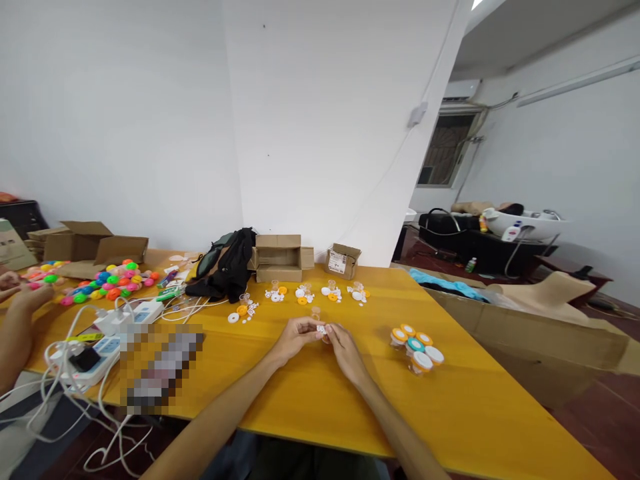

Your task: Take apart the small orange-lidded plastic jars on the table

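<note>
Close together over the middle of the yellow table, both hands are closed on one small white plastic piece with dark holes or dots. My left hand pinches it from the left, and my right hand grips its right side. Just beyond the fingertips stands a small clear cup. Farther back lie several sets of loose parts, each with a clear cup and white and orange discs, such as an orange ring. Part of what lies under my fingers is hidden.
Lidded clear jars with orange, white and teal tops cluster at the right. Cardboard boxes and a black bag line the back. Left are a power strip, cables, colourful balls and another person's hands.
</note>
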Demonstrator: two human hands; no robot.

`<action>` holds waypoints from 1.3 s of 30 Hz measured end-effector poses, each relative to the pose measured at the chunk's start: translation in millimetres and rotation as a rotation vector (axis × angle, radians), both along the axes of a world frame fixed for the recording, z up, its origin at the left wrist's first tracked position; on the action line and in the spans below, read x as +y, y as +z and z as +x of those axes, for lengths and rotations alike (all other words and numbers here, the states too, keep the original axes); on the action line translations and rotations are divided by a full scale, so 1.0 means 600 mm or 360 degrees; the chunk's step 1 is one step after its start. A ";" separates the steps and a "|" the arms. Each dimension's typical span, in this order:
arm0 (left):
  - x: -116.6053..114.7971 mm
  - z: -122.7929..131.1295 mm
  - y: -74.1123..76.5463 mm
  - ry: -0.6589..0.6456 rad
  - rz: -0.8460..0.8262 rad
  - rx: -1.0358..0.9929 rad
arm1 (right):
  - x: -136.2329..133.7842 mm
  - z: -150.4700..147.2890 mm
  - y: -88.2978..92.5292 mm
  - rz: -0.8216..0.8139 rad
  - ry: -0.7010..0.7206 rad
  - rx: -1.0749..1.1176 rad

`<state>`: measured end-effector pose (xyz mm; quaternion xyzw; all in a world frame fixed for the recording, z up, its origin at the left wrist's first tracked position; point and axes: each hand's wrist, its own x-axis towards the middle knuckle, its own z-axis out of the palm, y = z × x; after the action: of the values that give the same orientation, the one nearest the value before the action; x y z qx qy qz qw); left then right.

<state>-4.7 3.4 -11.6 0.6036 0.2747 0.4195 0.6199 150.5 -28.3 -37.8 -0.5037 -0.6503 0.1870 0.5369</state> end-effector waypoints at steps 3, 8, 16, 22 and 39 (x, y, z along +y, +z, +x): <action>0.002 0.000 -0.002 -0.0028 -0.0011 -0.0025 | 0.000 0.001 0.001 -0.0043 0.0019 0.0013; 0.001 0.000 0.000 -0.0058 -0.0025 -0.0049 | 0.001 0.000 0.001 -0.0024 -0.0015 -0.0008; 0.000 -0.001 0.002 -0.0086 -0.0058 -0.0050 | -0.002 -0.002 0.006 -0.0046 -0.0037 -0.0050; 0.004 -0.001 0.000 -0.0151 -0.0043 -0.0084 | 0.000 -0.002 0.005 -0.0032 -0.0051 -0.0066; 0.025 -0.005 -0.017 0.0185 0.0301 0.0207 | -0.008 -0.006 0.020 0.0110 -0.0127 -0.0009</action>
<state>-7.4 18.4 -22.0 0.6683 0.3080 0.4388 0.5157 146.7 -33.4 -25.7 -0.5109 -0.6373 0.1415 0.5593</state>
